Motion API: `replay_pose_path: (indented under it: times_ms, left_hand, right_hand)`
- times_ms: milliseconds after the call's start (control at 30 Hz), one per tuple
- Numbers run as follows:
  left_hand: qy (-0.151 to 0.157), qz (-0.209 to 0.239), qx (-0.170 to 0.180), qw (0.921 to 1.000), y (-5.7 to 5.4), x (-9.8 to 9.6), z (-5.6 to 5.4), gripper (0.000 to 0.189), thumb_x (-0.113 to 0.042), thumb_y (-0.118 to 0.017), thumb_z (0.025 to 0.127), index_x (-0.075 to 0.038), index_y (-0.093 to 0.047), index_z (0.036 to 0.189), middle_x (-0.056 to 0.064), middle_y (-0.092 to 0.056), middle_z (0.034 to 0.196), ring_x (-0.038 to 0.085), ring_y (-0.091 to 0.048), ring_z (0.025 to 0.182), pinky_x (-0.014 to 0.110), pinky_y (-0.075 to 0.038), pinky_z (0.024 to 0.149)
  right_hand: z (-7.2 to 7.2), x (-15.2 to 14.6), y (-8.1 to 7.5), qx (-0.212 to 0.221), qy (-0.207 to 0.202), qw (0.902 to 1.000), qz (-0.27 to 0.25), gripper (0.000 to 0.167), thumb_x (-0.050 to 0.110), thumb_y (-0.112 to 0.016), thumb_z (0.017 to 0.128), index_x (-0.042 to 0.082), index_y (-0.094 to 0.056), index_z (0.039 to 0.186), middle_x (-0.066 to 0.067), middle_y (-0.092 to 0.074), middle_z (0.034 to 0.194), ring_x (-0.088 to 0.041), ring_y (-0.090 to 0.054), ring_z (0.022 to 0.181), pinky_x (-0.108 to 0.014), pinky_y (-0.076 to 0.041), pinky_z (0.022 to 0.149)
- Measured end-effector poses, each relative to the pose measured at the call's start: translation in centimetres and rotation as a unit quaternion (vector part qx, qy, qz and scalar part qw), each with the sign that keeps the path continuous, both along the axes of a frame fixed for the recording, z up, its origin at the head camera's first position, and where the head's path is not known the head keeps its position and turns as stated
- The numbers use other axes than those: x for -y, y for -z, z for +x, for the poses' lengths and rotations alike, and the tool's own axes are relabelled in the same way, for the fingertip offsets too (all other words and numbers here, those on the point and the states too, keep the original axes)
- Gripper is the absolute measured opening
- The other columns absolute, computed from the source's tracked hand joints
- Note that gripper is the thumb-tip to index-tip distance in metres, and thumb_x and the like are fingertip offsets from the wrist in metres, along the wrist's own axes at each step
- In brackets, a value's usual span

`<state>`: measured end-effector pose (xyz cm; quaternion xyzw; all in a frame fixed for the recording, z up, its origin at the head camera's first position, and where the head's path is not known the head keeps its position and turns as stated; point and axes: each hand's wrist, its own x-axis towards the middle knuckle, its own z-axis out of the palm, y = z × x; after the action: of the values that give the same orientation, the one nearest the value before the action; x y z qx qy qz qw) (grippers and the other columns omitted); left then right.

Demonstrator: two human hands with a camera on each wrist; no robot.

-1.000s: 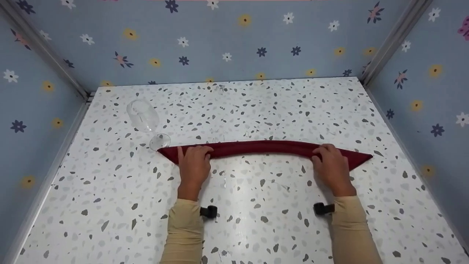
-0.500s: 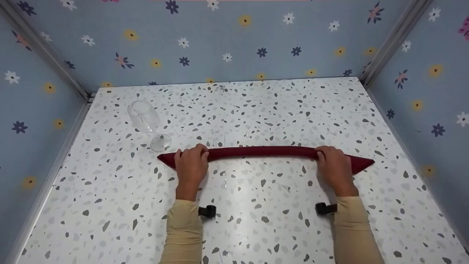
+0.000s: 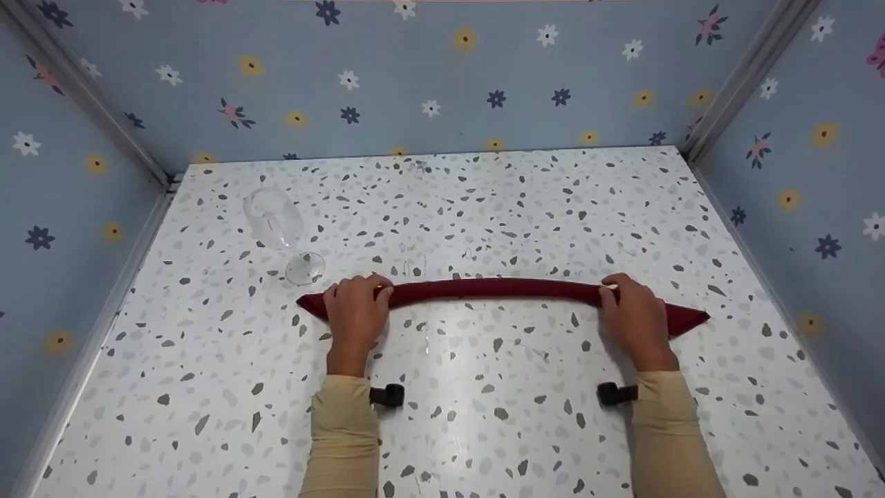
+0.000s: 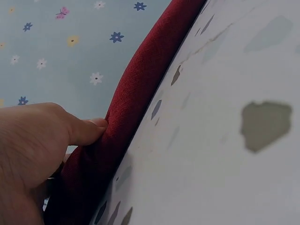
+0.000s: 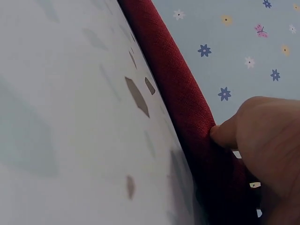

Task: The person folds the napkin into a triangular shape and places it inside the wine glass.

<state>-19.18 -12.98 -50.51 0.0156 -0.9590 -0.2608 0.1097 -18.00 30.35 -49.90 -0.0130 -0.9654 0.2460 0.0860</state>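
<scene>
A dark red cloth point(image 3: 494, 288), folded into a long narrow strip with pointed ends, lies across the tabletop in a slight arch. Near its left end my left hand point(image 3: 357, 311) grips it, thumb on the near side and fingers over the far side. My right hand point(image 3: 632, 318) grips the strip the same way near the right end. In the left wrist view the left thumb point(image 4: 89, 131) presses against the rolled cloth point(image 4: 133, 84). The right thumb point(image 5: 225, 133) presses on the cloth point(image 5: 178, 79) in the right wrist view; the other fingers are mostly hidden there.
A clear stemmed glass point(image 3: 275, 220) lies on its side beyond the cloth's left end, its round foot point(image 3: 305, 268) close to the left hand. Blue flowered panels point(image 3: 442, 76) border the speckled white tabletop point(image 3: 477, 387) at the back and both sides.
The strip has become narrower and come slightly nearer to me, its edge rolled over. Both hands have closed more around it and shifted slightly outward. The glass stays in place.
</scene>
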Motion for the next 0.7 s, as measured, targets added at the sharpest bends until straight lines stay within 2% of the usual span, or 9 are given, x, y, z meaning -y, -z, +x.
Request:
replay_pose_path:
  times_ms: [233,433,533,700]
  left_hand:
    - [0.009,-0.005,-0.005,0.9999,0.0,-0.3,0.1,0.013,-0.019,-0.068,0.095,-0.014,-0.079,0.102,0.011,-0.065,0.106,0.034,-0.055,0.109,0.064,-0.019,0.110]
    - [0.022,-0.008,0.008,0.9997,-0.1,-0.7,0.3,0.028,-0.036,-0.069,0.093,-0.013,-0.079,0.105,0.010,-0.065,0.111,0.035,-0.054,0.114,0.067,-0.011,0.113]
    - [0.029,-0.018,0.022,0.9992,-0.1,-0.9,0.2,0.035,-0.042,-0.069,0.093,-0.013,-0.078,0.111,0.011,-0.064,0.115,0.035,-0.051,0.118,0.068,-0.007,0.114]
    - [0.027,-0.030,0.028,0.9988,0.0,-1.2,0.2,0.033,-0.041,-0.067,0.095,-0.014,-0.078,0.112,0.010,-0.064,0.121,0.035,-0.050,0.122,0.069,-0.002,0.114]
  right_hand:
    - [0.0,-0.1,0.1,-0.024,0.023,0.9994,0.001,0.029,0.024,-0.062,0.100,0.000,-0.068,0.116,-0.021,-0.063,0.106,-0.039,-0.058,0.100,-0.057,-0.043,0.086]
    - [0.1,-0.1,-0.1,-0.004,0.030,0.9995,0.013,0.032,0.027,-0.059,0.101,0.002,-0.071,0.117,-0.022,-0.064,0.120,-0.043,-0.055,0.114,-0.062,-0.038,0.094]
    - [0.1,0.1,-0.2,0.003,0.021,0.9997,0.008,0.033,0.026,-0.057,0.102,0.001,-0.070,0.119,-0.021,-0.065,0.119,-0.043,-0.056,0.114,-0.061,-0.038,0.096]
    - [0.0,0.4,-0.3,-0.012,-0.009,0.9998,-0.010,0.037,0.030,-0.058,0.101,0.000,-0.070,0.120,-0.021,-0.067,0.116,-0.042,-0.058,0.112,-0.060,-0.040,0.097]
